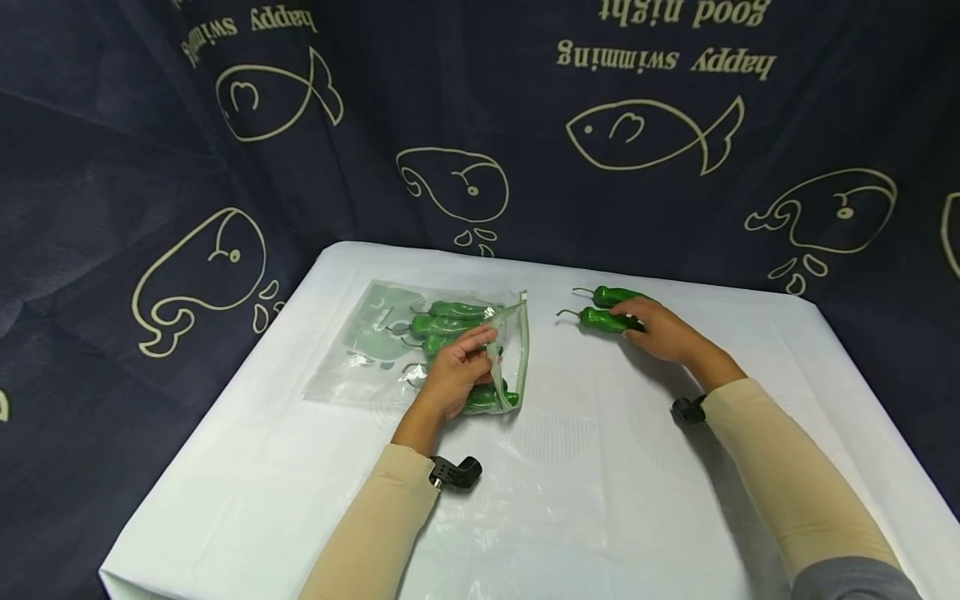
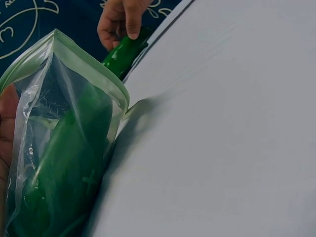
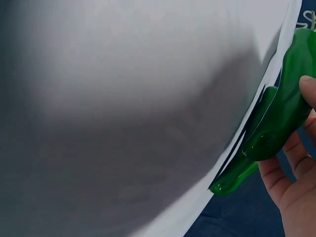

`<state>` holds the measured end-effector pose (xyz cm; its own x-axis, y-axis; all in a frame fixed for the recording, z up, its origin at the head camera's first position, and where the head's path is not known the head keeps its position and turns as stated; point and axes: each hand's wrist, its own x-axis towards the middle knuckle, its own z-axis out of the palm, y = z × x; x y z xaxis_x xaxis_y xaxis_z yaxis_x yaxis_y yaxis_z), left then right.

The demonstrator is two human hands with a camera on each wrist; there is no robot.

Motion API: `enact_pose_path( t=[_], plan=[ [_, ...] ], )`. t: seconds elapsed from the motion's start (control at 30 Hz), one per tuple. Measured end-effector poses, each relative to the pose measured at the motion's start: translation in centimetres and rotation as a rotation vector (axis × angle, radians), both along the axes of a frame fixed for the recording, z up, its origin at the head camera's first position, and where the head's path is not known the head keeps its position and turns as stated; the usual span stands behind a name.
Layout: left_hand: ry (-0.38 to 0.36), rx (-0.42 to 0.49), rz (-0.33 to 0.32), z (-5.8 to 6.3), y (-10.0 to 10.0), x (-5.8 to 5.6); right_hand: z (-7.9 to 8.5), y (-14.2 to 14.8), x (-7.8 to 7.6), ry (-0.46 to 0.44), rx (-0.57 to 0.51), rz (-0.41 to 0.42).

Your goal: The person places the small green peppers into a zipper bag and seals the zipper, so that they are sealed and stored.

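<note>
A clear zip bag point(image 1: 356, 379) with a pale green print lies on the table, its mouth facing right and gaping. Several green chili peppers point(image 1: 442, 325) are inside it, seen through the plastic. My left hand point(image 1: 457, 373) holds the bag by the upper layer at its mouth; in the left wrist view only part of that hand point(image 2: 6, 128) shows. To the right, my right hand point(image 1: 660, 331) grips a green chili pepper point(image 1: 595, 319), thumb on its side point(image 3: 284, 103). A second loose pepper point(image 1: 611, 296) lies just behind it.
The white-covered table point(image 1: 585, 517) has its far edge close behind the loose peppers. A dark blue curtain point(image 1: 525, 100) with fish and whale drawings hangs behind and at the sides. A black wrist camera point(image 1: 457, 473) sits on the left wrist, another point(image 1: 687, 410) on the right.
</note>
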<state>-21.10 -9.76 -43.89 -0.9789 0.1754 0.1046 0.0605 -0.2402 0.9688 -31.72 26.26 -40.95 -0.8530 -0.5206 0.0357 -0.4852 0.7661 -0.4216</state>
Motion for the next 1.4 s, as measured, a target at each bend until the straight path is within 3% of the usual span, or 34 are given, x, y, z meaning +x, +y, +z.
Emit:
enact_pose_path(
  t=[0.67, 1.4],
  plan=[
    [-0.005, -0.006, 0.007, -0.2, -0.1, -0.1, 1.0, -2.8, 1.5, 0.079, 0.007, 0.121],
    [-0.017, 0.006, 0.002, -0.2, 0.0, -0.2, 1.2, -6.1, 4.5, 0.195, -0.058, 0.313]
  ],
)
